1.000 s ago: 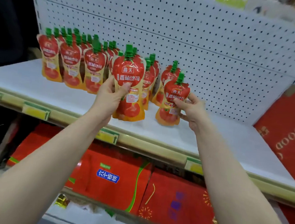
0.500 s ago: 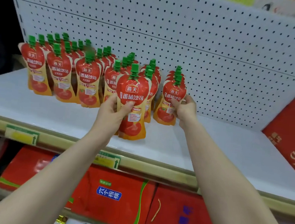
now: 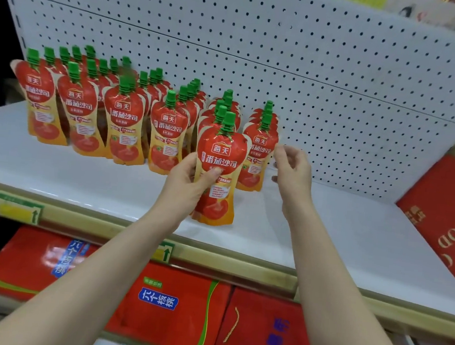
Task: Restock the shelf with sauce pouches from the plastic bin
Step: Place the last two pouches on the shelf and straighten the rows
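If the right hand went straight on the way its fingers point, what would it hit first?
Probably the front pouch of the rightmost row, close beside the right hand, though depth is unclear.

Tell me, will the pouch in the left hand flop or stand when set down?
Likely stands, as the shelved pouches do. The held pouch looks glossy, perhaps slippery; the left hand grips its waist. Tall and narrow, it may tip if nudged.

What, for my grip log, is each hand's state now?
Left hand: gripping the front sauce pouch.
Right hand: open, holding nothing.
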Motion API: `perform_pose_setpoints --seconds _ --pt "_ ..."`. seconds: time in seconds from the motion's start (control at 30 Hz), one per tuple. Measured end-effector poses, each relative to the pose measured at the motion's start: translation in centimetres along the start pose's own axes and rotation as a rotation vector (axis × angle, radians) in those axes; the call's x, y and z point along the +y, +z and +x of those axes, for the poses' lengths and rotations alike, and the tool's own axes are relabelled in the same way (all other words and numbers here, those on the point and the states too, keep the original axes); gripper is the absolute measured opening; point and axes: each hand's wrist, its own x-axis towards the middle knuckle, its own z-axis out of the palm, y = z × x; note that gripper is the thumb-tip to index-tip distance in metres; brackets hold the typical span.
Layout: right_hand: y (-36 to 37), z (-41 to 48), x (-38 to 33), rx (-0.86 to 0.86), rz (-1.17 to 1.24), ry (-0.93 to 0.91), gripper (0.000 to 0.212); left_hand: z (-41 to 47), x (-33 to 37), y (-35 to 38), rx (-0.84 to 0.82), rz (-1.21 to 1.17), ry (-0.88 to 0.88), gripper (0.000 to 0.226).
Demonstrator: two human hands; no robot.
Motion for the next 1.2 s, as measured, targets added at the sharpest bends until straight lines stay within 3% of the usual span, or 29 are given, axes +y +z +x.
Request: perform_pose_setpoints --seconds 0.1,0.17,0.27,0.37,0.5,0.7,1.2 --pt "-0.6 -3.4 -2.1 -0.32 -0.009 -0.043 0.028 0.0 -0.2 1.5 -0.036 0.01 -0.006 0.021" --pt "-0.8 -4.4 -2.6 -0.399 -0.017 -0.062 0.023 -0.1 -0.4 2.4 -0.071 0.031 -0.014 0.021" --pt "-1.4 -4.1 -2.7 -0.354 0.025 -0.007 0.015 0.0 -0.6 3.1 -0.111 0.091 -0.014 0.021" --pt "-2.6 -2.9 -1.8 -0.26 0.013 0.024 0.003 0.9 -0.5 2.3 -0.031 0.366 0.114 0.027" --pt "-3.4 -1.0 -0.1 -0.166 -0.03 0.042 0.003 3.4 0.4 0.0 0.164 0.721 0.355 0.042" --pt "-0.7 1.8 0.9 -0.131 -0.015 0.069 0.016 7.8 1.5 -1.0 0.238 0.922 0.353 0.056" --pt "3.0 4.4 1.6 -0.085 -0.076 0.051 0.025 11.0 1.4 -1.5 0.157 0.913 0.337 0.026"
